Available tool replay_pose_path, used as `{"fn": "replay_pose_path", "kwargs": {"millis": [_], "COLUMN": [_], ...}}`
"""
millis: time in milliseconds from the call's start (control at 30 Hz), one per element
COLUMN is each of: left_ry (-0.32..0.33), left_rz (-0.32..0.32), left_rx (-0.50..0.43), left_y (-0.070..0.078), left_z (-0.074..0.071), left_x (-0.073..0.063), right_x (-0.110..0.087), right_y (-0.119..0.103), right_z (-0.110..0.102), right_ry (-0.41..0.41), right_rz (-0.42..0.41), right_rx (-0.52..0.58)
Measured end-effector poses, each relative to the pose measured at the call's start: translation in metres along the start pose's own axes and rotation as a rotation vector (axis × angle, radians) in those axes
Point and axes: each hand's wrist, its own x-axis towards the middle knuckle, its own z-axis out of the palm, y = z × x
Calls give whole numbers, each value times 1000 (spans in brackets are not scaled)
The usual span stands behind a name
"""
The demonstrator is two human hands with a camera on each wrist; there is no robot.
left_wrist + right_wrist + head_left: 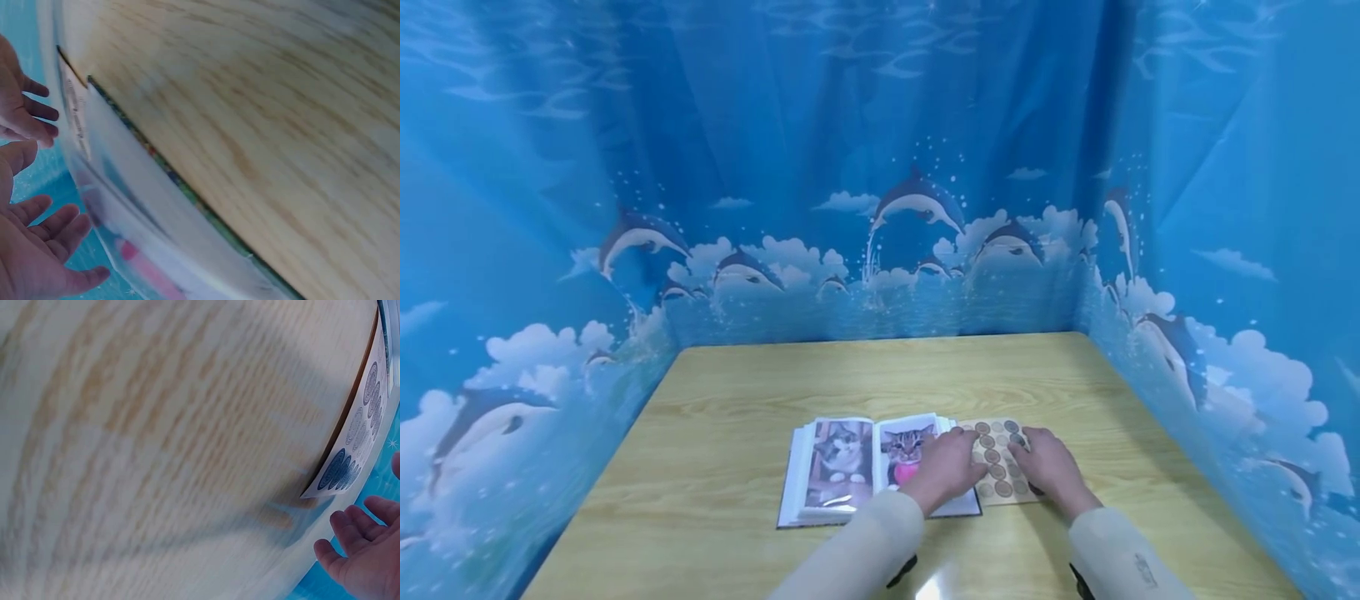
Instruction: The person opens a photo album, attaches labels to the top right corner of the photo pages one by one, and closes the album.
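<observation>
Blue dolphin-print curtains (pixel 760 175) line three sides of a wood-grain table (pixel 722 433) with rounded corners.

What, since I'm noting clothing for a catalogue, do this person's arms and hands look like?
The left sleeve and right sleeve are long and pale cream; the right one bears a small grey marking, too small to read. A small dark piece, unclear what, shows by each sleeve. The left hand, right hand and fingers wear no gloves.
</observation>
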Motion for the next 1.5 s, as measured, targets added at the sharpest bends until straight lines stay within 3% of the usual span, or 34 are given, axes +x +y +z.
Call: {"fn": "replay_pose_path", "kwargs": {"millis": [400, 800, 1100, 1500], "left_ry": [26, -38, -45, -89], "left_rz": [-27, -17, -3, -31], "left_rx": [107, 197, 270, 262], "left_y": [-6, -6, -4, 0], "left_z": [18, 30, 34, 36], "left_x": [5, 3, 1, 3], "right_x": [2, -3, -7, -8], "right_y": [1, 3, 4, -1], "right_z": [3, 2, 7, 7], "right_ry": [-14, -14, -6, -15], "right_rz": [32, 39, 65, 78], "right_rx": [-14, -69, -161, -49]}}
